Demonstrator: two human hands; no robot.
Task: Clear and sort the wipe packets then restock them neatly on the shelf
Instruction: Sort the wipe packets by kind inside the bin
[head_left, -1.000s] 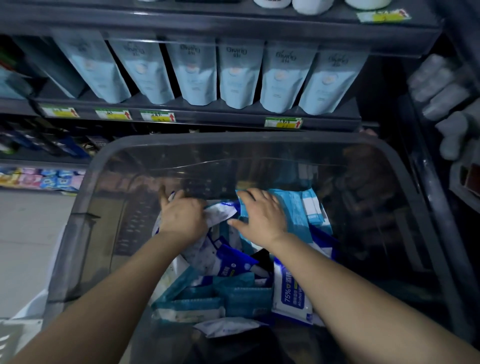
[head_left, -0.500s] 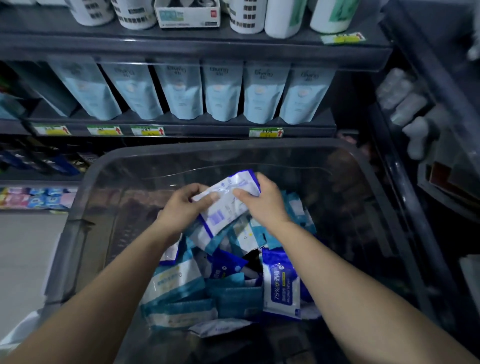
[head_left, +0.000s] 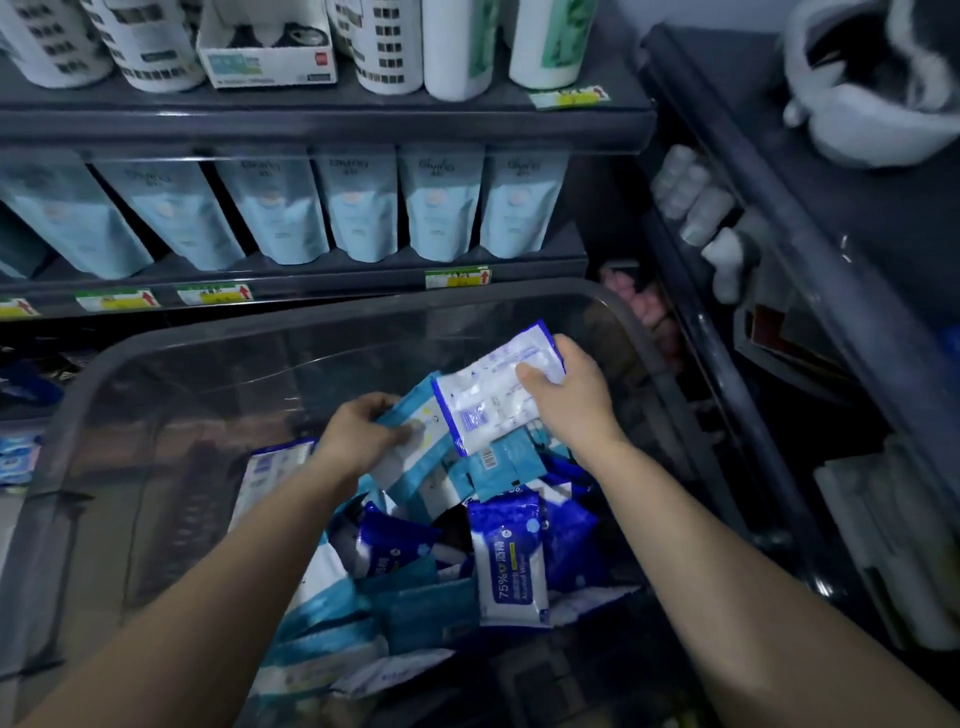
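Packet in right hand: white packet (head_left: 488, 400) with a blue edge is held clear above the pile (head_left: 447, 587), its printed face turned toward the camera, over the far right part of the bin (head_left: 119, 467).
Right hand: right hand (head_left: 569, 400) is closed on the white packet's far right end, the thumb laid on top and the fingers curled round the edge.
Packet in left hand: teal packet (head_left: 418, 415) is held just beside the white packet, its upper right corner overlapped by it.
Left hand: left hand (head_left: 358, 436) is curled round the teal packet's left side, with the thumb pressed on its face.
Pile: blue, teal and white wipe packets are heaped loosely at the bin's bottom, under and in front of both hands.
Marked packet: dark blue packet (head_left: 511, 564) printed "75%" is laid on top of the pile, between the two forearms.
Bin: clear walls and a grey rim are seen; the pile is contained in it.
Shelf: dark shelf (head_left: 337, 286) is seen just beyond the bin's far rim; pale blue pouches (head_left: 358, 208) are stood upright on it in a row, and price tags (head_left: 457, 278) are fixed along its front edge.
Upper shelf: white canisters (head_left: 387, 47) and a small box (head_left: 267, 57) are ranged above.
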